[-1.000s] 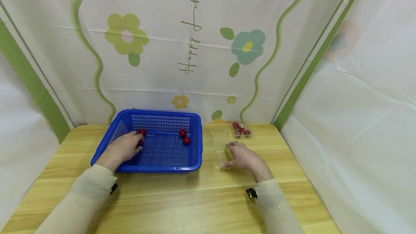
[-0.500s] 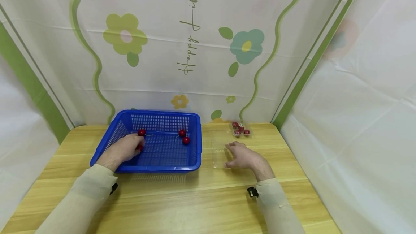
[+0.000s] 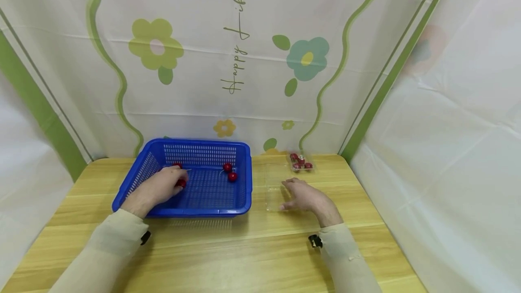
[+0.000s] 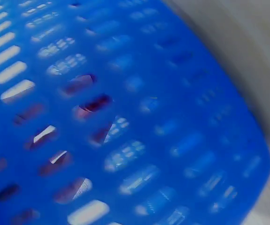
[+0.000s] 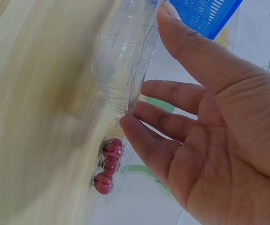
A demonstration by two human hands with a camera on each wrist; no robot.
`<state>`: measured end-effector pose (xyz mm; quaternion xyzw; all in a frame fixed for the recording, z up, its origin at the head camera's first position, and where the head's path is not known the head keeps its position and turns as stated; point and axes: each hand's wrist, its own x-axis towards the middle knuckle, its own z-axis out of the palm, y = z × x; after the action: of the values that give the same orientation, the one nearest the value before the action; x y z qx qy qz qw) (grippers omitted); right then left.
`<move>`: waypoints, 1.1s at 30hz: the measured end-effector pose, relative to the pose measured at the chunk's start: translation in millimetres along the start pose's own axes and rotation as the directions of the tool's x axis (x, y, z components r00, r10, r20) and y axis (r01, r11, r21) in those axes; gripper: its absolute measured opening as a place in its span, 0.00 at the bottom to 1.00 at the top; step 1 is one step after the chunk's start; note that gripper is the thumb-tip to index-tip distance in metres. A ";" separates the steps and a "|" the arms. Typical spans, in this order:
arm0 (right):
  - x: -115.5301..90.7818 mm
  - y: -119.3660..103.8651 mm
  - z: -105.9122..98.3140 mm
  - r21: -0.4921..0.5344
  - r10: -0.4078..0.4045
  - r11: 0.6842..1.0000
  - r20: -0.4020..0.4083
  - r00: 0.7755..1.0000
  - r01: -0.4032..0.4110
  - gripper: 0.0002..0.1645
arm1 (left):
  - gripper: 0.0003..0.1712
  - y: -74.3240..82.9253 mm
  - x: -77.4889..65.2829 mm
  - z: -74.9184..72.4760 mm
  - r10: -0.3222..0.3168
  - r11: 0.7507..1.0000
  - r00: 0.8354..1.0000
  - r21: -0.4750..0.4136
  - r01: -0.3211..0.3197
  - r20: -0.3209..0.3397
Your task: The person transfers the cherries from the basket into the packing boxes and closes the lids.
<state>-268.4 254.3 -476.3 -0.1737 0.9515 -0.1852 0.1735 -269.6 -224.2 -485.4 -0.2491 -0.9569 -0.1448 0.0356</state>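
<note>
Shifted a little rightward within the blue basket [image 3: 191,213] since the earlier frame: the left hand [image 3: 156,189], and with it the red cherry [image 3: 182,183] at its fingertips. By contrast, the right hand [image 3: 307,199] and the clear box [image 3: 273,198] are found about where they were.

Cherry is pinched between thumb and fingers, partly covered by them; a fingertip hold is probably used because the fruit is small and smooth. Another cherry [image 3: 177,165] is half hidden behind the knuckles, and two more cherries [image 3: 232,177] are left near the basket's right wall. Right hand is held spread, thumb well apart from fingers, tips set against the clear box's edge; so light a box is likely being steadied rather than gripped. A small fruit pack [image 3: 306,155] is placed beyond it, apparently kept out of the way.

From the right wrist, the finger contact along the plastic rim and a rounded moulding are shown, both hard to make out from above. From the left wrist, only slotted blue wall is clearly seen; what lies behind the dark red patches cannot be told
</note>
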 end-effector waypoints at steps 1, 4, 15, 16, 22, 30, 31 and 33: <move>-0.2 -0.1 -0.1 0.002 0.001 1.000 -0.001 1.000 -0.001 0.57 | 0.12 10.8 -1.2 -7.1 -0.002 1.000 1.000 -0.007 0.002 -0.004; -0.1 -0.4 -0.3 0.004 0.004 1.000 -0.003 1.000 -0.004 0.56 | 0.10 34.9 -3.6 -23.6 -0.010 1.000 1.000 -0.028 0.010 0.002; 1.7 0.8 1.3 -0.012 0.003 1.000 -0.011 1.000 -0.003 0.56 | 0.11 66.0 2.8 -31.7 0.016 0.996 0.999 -0.090 -0.020 -0.042; 1.6 1.0 1.5 -0.012 0.002 1.000 -0.012 1.000 -0.002 0.56 | 0.11 69.1 3.6 -32.3 0.021 0.995 0.999 -0.095 -0.026 -0.047; 2.1 2.4 2.6 -0.016 -0.004 1.000 -0.015 1.000 0.004 0.56 | 0.09 86.8 9.7 -32.8 0.034 0.991 0.997 -0.125 -0.042 -0.066; 2.8 3.2 2.5 -0.024 -0.014 1.000 -0.016 1.000 0.014 0.55 | 0.11 107.3 17.9 -32.5 0.028 0.986 0.996 -0.159 -0.041 -0.089; 2.8 3.3 2.5 -0.023 -0.014 1.000 -0.015 1.000 0.014 0.55 | 0.11 109.6 18.9 -32.4 0.028 0.986 0.995 -0.162 -0.042 -0.092; 3.0 3.6 2.5 -0.024 -0.017 1.000 -0.017 1.000 0.016 0.56 | 0.12 113.9 21.2 -31.7 0.031 0.984 0.994 -0.171 -0.048 -0.102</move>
<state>-271.0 255.5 -480.8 -0.1821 0.9536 -0.1767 0.1619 -232.8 -128.7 -422.6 -0.2627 -0.9327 -0.2388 0.0642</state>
